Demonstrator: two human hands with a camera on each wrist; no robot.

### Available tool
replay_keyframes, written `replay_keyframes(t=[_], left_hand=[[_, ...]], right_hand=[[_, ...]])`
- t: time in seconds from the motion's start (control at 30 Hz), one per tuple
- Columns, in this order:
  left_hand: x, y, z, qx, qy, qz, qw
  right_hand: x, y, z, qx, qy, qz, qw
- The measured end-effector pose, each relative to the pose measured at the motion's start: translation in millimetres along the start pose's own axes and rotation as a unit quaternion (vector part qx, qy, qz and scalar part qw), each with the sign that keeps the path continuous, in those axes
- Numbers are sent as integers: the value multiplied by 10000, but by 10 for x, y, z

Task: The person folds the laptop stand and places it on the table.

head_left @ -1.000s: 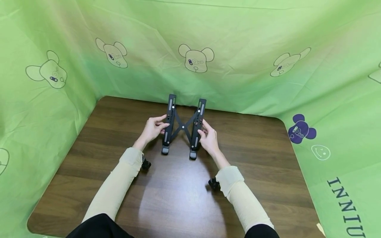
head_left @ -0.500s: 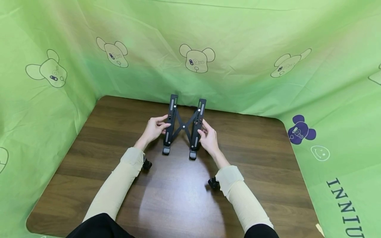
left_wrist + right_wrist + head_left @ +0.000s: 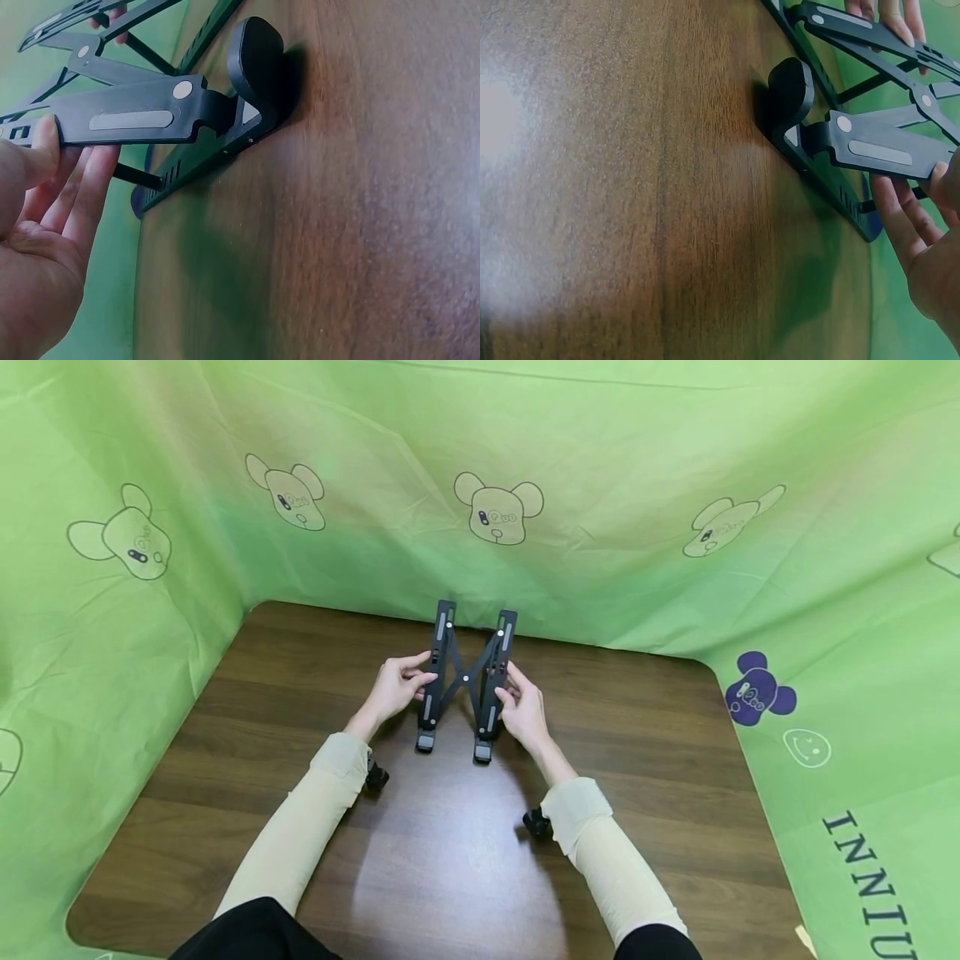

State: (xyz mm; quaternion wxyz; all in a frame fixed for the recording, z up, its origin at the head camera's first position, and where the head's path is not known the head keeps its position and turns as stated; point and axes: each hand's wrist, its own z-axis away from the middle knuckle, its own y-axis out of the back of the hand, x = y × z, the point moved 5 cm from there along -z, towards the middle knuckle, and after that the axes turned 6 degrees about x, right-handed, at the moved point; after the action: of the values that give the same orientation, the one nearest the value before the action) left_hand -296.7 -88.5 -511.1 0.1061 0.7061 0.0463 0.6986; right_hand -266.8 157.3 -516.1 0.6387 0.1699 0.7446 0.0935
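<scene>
A black folding laptop stand (image 3: 467, 677) stands near the back edge of the table, its two long arms joined by an X-shaped crosspiece. My left hand (image 3: 397, 687) pinches the left arm between thumb and fingers; in the left wrist view the thumb lies on top and the fingers reach under the support bar (image 3: 135, 112). On the other side my right hand (image 3: 524, 707) grips the right arm the same way, thumb over the bar (image 3: 881, 150) and fingers beneath. Sloping base legs and upturned front hooks (image 3: 255, 60) show below the raised bars in the wrist views.
The brown wooden table (image 3: 465, 860) has rounded corners. Green cloth printed with bear heads (image 3: 497, 514) hangs behind it and along both sides. A black wrist camera (image 3: 377, 776) sits at the left cuff, another camera (image 3: 537, 823) at the right cuff.
The stand's two arms have drawn closer together, narrowing the X between them. My left hand has moved right with the left arm; the right hand has shifted slightly left.
</scene>
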Motion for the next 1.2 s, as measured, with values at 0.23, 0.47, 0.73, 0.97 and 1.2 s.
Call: replay_keyframes(t=[0.23,0.47,0.73,0.97,1.2], left_hand=[[2,-51,19,-9,-14,-10,10000],[-7,-138,55,-6,2,1,10000],[13,-249,74,52,-52,-61,10000],[29,-283,101,67,-51,-34,10000],[44,-271,86,90,-79,-12,9999]], right_hand=[[-1,-15,1,2,-17,53,10000],[15,-27,17,-56,-18,131,9999],[26,-23,41,-52,-67,41,10000],[5,-37,58,-6,-27,40,10000],[-45,-41,47,-13,102,66,9999]])
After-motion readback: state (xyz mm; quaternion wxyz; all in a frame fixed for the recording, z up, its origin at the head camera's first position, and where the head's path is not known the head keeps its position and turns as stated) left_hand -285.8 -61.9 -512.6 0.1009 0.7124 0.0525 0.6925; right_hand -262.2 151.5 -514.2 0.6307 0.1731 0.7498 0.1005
